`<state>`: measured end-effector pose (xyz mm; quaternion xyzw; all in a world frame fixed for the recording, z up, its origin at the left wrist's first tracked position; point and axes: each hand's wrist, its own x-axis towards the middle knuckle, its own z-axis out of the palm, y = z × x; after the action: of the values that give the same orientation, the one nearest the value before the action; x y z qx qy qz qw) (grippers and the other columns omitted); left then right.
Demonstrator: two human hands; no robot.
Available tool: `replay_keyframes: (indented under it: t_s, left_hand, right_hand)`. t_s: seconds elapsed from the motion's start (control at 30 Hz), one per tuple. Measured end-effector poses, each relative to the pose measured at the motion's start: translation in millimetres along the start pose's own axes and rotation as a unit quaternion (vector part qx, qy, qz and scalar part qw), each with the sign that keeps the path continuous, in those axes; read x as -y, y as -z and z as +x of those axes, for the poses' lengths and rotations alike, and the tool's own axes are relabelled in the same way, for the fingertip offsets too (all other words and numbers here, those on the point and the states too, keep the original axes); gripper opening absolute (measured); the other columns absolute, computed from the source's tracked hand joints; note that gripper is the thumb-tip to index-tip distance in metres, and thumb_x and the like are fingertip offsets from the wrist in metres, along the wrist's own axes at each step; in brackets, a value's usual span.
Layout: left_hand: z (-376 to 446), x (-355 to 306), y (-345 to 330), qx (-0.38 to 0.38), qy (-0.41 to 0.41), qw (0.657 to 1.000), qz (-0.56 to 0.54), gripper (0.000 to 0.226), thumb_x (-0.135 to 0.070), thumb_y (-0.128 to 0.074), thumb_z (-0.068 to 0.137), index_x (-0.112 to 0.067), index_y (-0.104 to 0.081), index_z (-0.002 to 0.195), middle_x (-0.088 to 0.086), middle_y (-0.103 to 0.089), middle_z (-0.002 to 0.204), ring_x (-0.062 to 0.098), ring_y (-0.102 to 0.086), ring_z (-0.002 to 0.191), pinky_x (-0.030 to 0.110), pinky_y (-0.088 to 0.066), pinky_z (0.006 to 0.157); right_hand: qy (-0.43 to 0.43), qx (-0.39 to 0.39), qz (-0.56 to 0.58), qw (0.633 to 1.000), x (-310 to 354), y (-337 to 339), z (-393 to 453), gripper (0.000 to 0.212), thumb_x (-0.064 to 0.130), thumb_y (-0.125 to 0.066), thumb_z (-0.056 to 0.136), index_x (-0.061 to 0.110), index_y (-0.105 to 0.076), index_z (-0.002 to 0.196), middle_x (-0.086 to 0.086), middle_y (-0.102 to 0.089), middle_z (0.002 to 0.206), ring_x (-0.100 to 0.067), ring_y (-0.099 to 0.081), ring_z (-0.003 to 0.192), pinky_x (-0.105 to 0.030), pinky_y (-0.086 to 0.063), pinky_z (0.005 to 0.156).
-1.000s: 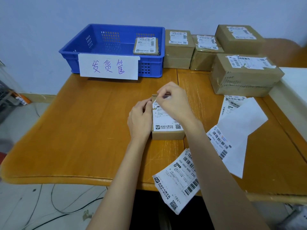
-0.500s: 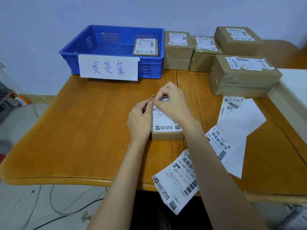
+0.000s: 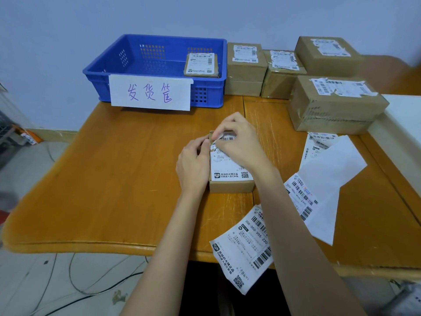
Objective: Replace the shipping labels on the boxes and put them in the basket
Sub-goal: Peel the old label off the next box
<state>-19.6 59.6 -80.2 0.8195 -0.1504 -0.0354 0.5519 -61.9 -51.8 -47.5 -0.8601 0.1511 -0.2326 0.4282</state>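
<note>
Surface (image 3: 114, 179): smooth orange-brown wood, rounded front edge, a seam running down the middle.
Box (image 3: 231, 187): small plain cardboard, rectangular, set flat near the middle of the surface; a white printed label (image 3: 227, 166) is stuck across its top.
Left hand (image 3: 193, 166): pressed against the box's left side, thumb laid at the label's far-left corner.
Right hand (image 3: 241, 140): fingertips pinched on the label's far edge, which is lifted slightly off the cardboard.
Change: half a second earlier the label's far edge was seen flatter; the box is unmoved.
Basket (image 3: 157, 71): blue perforated plastic, a handwritten paper sign taped to its front; one labelled parcel (image 3: 201, 65) is seen inside at the right.
Other boxes (image 3: 332, 106): four cardboard, stacked at the far right, labels partly torn.
Loose sheets (image 3: 246, 249): printed labels and white backing paper, lying near the right forearm.
</note>
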Motion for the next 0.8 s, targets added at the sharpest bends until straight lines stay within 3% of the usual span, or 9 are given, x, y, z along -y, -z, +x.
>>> replay_keyframes:
  t_s: [0.17,0.3,0.47,0.57,0.67,0.73,0.8]
  left_hand:
    - [0.2,1.4,-0.5,-0.002,-0.004,1.000,-0.003,0.029,-0.028,-0.048,0.103,-0.023,-0.070,0.121,-0.007,-0.069,0.121,0.014,-0.059,0.111,0.030,-0.040,0.085]
    - [0.5,2.0,-0.1,-0.003,-0.006,1.000,-0.008,0.028,-0.027,-0.048,0.103,-0.023,-0.070,0.120,-0.006,-0.070,0.120,0.014,-0.060,0.109,0.032,-0.042,0.085]
    - [-0.9,-0.1,-0.5,-0.005,0.005,1.000,-0.012,0.027,-0.027,-0.049,0.102,-0.025,-0.071,0.117,-0.008,-0.070,0.115,0.008,-0.058,0.100,0.027,-0.036,0.078]
    - [-0.3,0.8,-0.5,-0.002,0.006,1.000,-0.013,0.027,-0.028,-0.048,0.102,-0.030,-0.070,0.118,-0.011,-0.070,0.113,0.011,-0.060,0.103,0.030,-0.039,0.080]
    - [-1.4,0.3,0.6,0.011,0.001,1.000,-0.011,0.031,-0.031,-0.046,0.103,-0.038,-0.059,0.131,-0.020,-0.064,0.111,0.003,-0.057,0.104,0.029,-0.039,0.088]
    - [-3.2,-0.1,1.1,0.020,-0.005,1.000,-0.011,0.035,-0.032,-0.045,0.104,-0.044,-0.051,0.136,-0.025,-0.059,0.112,-0.005,-0.050,0.102,0.025,-0.034,0.091]
    - [-2.8,0.6,1.6,0.022,-0.015,0.999,-0.017,0.033,-0.030,-0.044,0.104,-0.044,-0.056,0.131,-0.024,-0.062,0.118,-0.002,-0.053,0.108,0.031,-0.041,0.095]
  right_hand:
    - [0.018,-0.021,-0.017,0.999,-1.6,-3.7,1.6,0.014,0.007,-0.072,0.079,0.014,-0.067,0.068,0.006,-0.050,0.096,-0.003,-0.054,0.090,-0.023,-0.051,0.085]
    - [-0.011,-0.052,0.017,0.998,-2.7,-1.5,0.2,0.021,0.004,-0.072,0.078,0.019,-0.065,0.064,0.001,-0.051,0.098,-0.011,-0.059,0.101,-0.019,-0.049,0.084]
    - [-0.037,-0.060,0.044,0.997,-0.9,2.6,-2.0,0.022,0.003,-0.072,0.079,0.019,-0.066,0.065,0.006,-0.050,0.099,-0.004,-0.058,0.108,-0.023,-0.045,0.089]
    - [-0.056,-0.097,0.092,0.990,2.1,5.2,-2.5,0.019,0.002,-0.065,0.084,0.020,-0.070,0.081,0.004,-0.053,0.107,-0.002,-0.057,0.107,-0.021,-0.047,0.092]
    - [-0.098,-0.199,0.053,0.974,1.2,5.3,-3.3,0.028,-0.004,-0.054,0.090,0.018,-0.069,0.100,0.001,-0.053,0.113,-0.006,-0.057,0.100,-0.006,-0.045,0.083]
    - [-0.112,-0.177,-0.039,0.977,-0.4,3.5,-3.7,0.029,0.000,-0.053,0.093,0.021,-0.070,0.103,0.001,-0.050,0.115,-0.006,-0.050,0.100,-0.005,-0.040,0.069]
    - [-0.086,-0.124,-0.069,0.986,-1.4,0.8,-2.9,0.028,0.004,-0.055,0.094,0.025,-0.070,0.105,0.004,-0.048,0.113,-0.007,-0.048,0.103,-0.009,-0.040,0.071]
